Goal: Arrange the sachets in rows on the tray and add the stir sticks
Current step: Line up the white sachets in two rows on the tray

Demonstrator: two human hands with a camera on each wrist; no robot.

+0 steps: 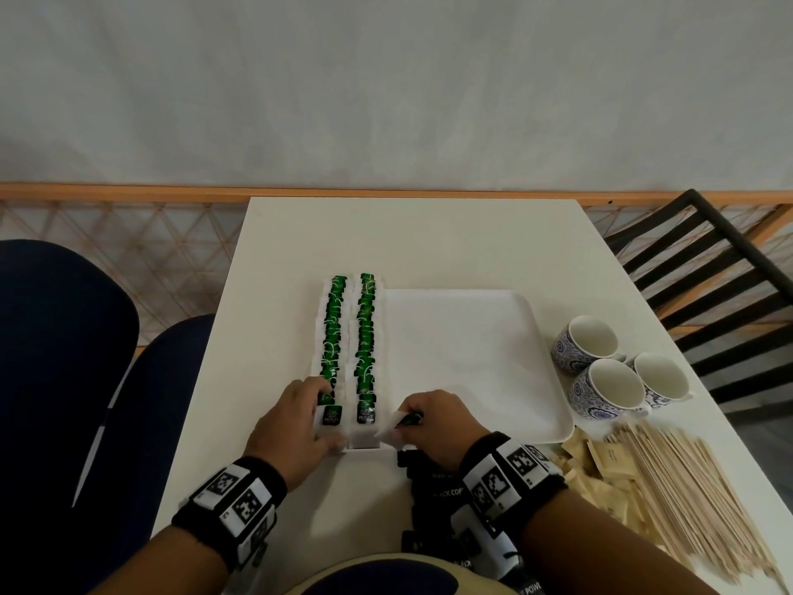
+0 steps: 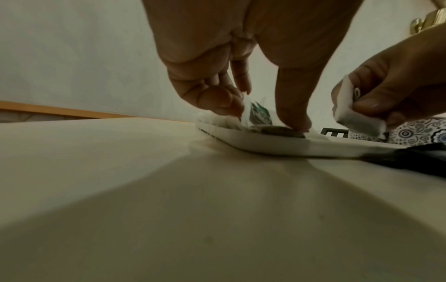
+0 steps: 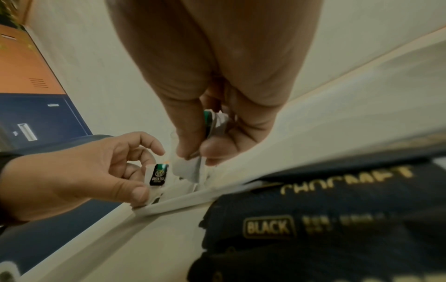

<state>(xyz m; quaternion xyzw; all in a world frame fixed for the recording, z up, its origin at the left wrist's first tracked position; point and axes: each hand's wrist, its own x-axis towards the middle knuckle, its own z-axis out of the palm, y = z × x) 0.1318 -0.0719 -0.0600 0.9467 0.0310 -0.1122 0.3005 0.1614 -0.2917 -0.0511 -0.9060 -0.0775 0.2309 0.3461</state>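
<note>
A white tray lies mid-table with two rows of green tea sachets along its left side. My left hand is at the near end of the left row. Its thumb and curled fingers hold the nearest green tea sachet, which stands tilted at the tray's near rim. Just right of the second row, my right hand pinches a small bunch of green tea sachets over the tray's near edge. The wooden stir sticks lie in a heap at the table's right front.
Black coffee sachets are piled under my right wrist, in front of the tray. Tan sachets lie between them and the sticks. Three patterned cups stand right of the tray. A black chair is at the right, blue seats at the left.
</note>
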